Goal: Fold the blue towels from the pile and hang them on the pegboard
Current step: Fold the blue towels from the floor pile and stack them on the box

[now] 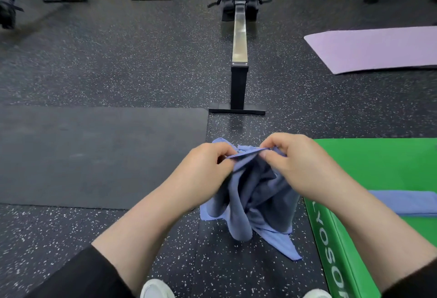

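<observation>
A blue towel hangs in the air between the two hands, above the speckled black rubber floor and just left of a green foam box. The left hand pinches the towel's top edge between thumb and curled fingers, and the right hand pinches the same edge just beside it, so that a short, taut strip of hem runs from one hand to the other. Below that strip the cloth falls in loose, crumpled folds, darker in the hollows, with one pointed corner trailing lowest toward the right. A second blue towel lies flat as a folded band on top of the green box, near the right forearm. A black mat lies on the floor to the left, a rowing machine stretches away straight ahead, and a lilac mat lies far right. White shoe tips show at the bottom edge.
</observation>
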### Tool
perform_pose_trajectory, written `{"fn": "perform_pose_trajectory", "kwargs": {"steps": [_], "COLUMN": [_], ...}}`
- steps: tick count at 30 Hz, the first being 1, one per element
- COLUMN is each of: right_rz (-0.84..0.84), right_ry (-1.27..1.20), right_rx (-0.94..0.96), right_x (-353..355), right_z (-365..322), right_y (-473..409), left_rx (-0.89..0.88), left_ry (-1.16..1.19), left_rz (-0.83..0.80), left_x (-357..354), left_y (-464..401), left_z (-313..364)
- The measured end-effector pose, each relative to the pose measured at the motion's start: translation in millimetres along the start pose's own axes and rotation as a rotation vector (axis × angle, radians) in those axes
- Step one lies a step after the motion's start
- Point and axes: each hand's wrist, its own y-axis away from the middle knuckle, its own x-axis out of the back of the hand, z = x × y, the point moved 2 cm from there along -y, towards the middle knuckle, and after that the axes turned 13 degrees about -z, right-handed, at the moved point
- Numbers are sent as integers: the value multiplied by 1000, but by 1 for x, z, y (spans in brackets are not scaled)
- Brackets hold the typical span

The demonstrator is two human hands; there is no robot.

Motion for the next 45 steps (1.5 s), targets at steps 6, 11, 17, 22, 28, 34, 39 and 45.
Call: {"fn": "perform_pose_trajectory", "kwargs": {"steps": [6, 11, 17, 22, 28, 34, 39, 45], "right_rz": [112, 127, 162, 185, 148, -57, 7, 34], "right_ry": [-14, -66, -243, -372, -457, -690, -780, -986], "right_rx": [-151, -108, -131, -104, -69, -25, -62, -102], "right_x": [13, 18, 17, 13, -1, -23, -23, -23], "right_z": [14, 14, 11, 7, -6, -20, -15, -18], "right_y": [1, 1, 4, 0, 2, 2, 2, 3], "left_rx": [204, 133, 192, 191, 115, 101, -3, 75], "left_ry": [-201, 224, 695, 935, 1000, 1026, 943, 1170], "left_rz": [173, 239, 40, -96, 12, 143, 24, 159], "left_x": [11, 15, 2, -13, -22, -27, -27, -23], "left_y": [-2, -6, -4, -5, -6, -8, -3, -5], "left_z": [-18, -24, -19, -11, -3, -3, 7, -1]}}
